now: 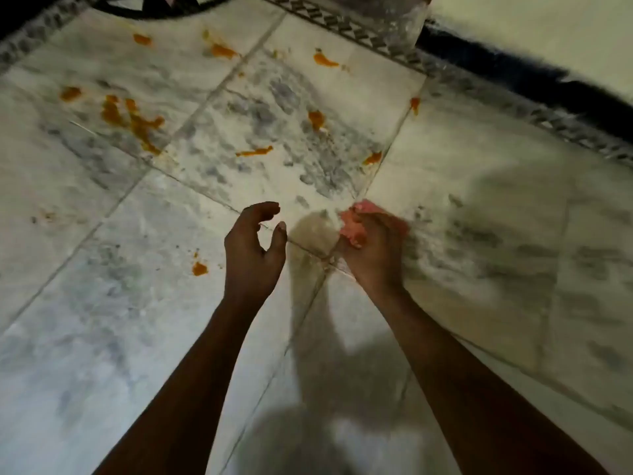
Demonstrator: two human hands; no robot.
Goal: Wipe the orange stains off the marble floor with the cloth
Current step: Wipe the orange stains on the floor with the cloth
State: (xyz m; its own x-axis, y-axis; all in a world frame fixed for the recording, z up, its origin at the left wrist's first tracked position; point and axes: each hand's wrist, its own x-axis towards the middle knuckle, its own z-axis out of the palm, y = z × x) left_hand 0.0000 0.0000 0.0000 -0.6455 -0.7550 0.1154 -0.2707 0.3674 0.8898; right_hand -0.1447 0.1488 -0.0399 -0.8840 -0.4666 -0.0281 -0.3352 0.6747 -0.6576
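Orange stains dot the white-grey marble floor (102, 320): a big smear (132, 121) at the left, a streak (255, 151) in the middle, blobs (325, 60) further back and a small spot (199, 268) left of my left wrist. A bunched pink cloth (354, 224) is gripped in my right hand (373, 248), held just above the floor at a tile joint. My left hand (251, 248) hovers beside it, fingers curled and apart, holding nothing. The view is motion-blurred on the right.
A patterned dark border strip (376, 39) runs diagonally along the back, with a pale wall (548, 36) and dark skirting (513, 73) beyond it at the upper right. A dark curved object (154, 8) sits at the top left edge.
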